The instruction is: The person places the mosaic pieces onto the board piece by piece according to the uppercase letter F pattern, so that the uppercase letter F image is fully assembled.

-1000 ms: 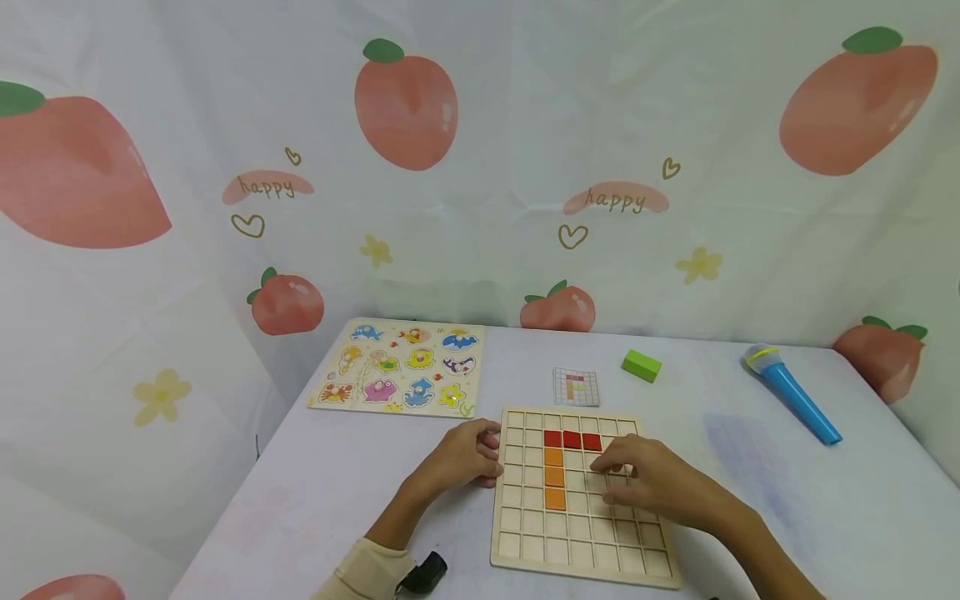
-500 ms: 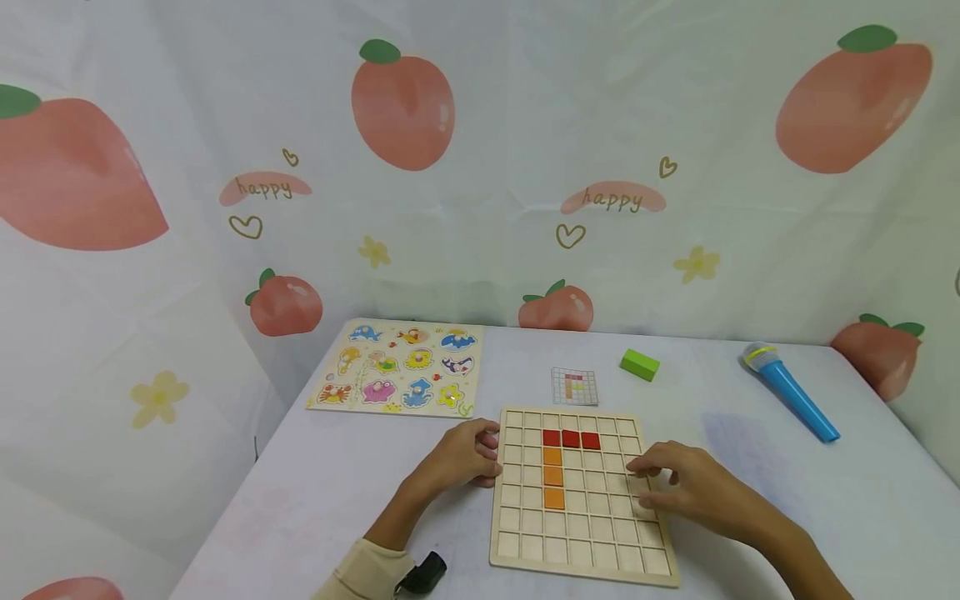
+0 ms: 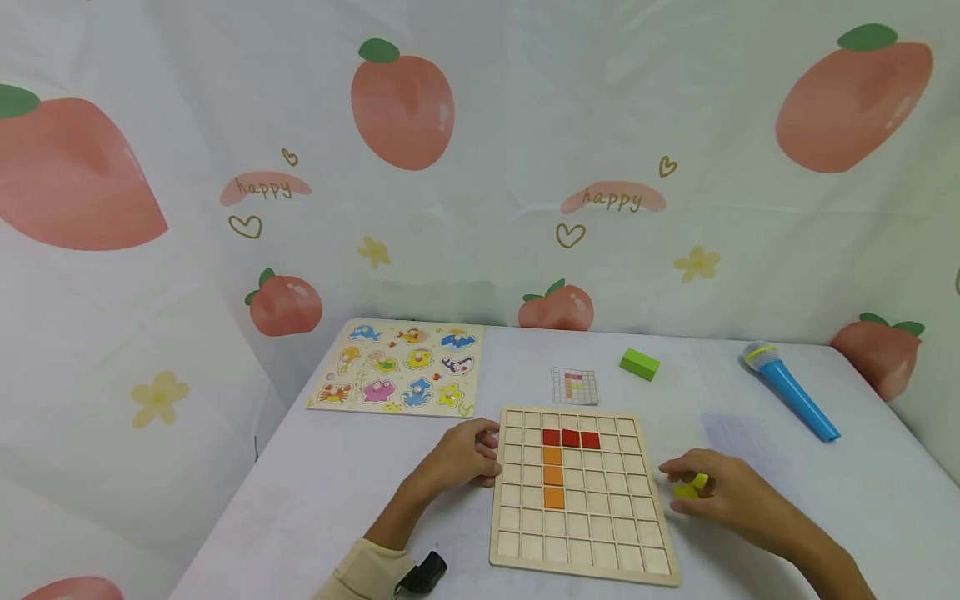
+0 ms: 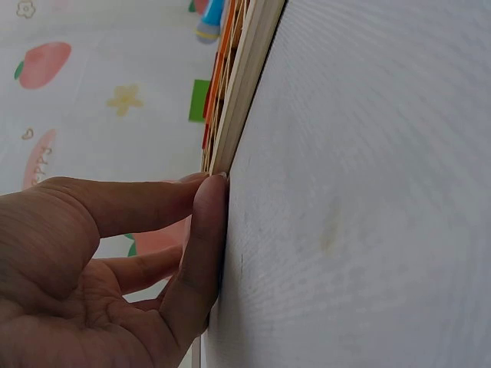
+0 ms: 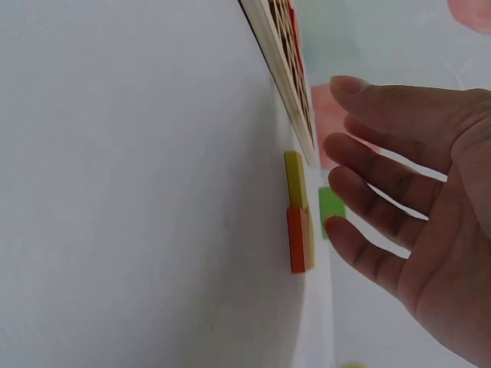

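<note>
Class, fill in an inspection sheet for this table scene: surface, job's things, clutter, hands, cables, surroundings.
Surface: white table, faint purple smudge at right.
Job's things: wooden grid board holding three red tiles and three orange tiles; loose yellow tiles beside the board's right edge; pattern card behind the board.
Clutter: animal peg puzzle, green block, blue toy microphone.
Hands: left hand touches the board's left edge; right hand open over the yellow tiles.
Cables: nothing seen.
Surroundings: peach-print cloth backdrop.
</note>
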Tool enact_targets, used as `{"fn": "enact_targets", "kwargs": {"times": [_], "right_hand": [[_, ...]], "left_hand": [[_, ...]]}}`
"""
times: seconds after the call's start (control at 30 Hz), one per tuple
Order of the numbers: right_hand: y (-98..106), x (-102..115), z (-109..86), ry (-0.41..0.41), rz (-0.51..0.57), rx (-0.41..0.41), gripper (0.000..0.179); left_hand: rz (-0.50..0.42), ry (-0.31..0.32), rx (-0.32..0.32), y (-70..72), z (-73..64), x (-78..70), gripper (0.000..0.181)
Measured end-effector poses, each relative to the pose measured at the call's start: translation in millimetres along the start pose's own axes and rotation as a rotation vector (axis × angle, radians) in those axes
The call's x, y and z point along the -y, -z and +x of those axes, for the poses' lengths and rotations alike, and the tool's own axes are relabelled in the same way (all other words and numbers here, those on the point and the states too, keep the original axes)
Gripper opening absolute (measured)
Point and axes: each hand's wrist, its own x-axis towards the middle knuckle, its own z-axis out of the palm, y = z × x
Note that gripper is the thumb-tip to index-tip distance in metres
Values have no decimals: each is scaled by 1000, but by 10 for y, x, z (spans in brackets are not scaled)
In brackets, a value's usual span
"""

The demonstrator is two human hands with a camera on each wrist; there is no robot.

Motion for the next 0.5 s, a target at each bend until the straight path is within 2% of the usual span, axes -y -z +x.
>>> {"fn": "enact_targets", "kwargs": {"times": [0.2,0.4,0.5], "right_hand": [[70,-73,-80,-24,6,-51,36],[162,-141,-136,-151,10,-25,40],[196,-169,-157,-182,-21,-31,41]], "left_hand": [[1,2,1,3,-4,-1,64],[2,5,2,3,-4,0,64],[2,5,2,2,-5,-2,63]]}}
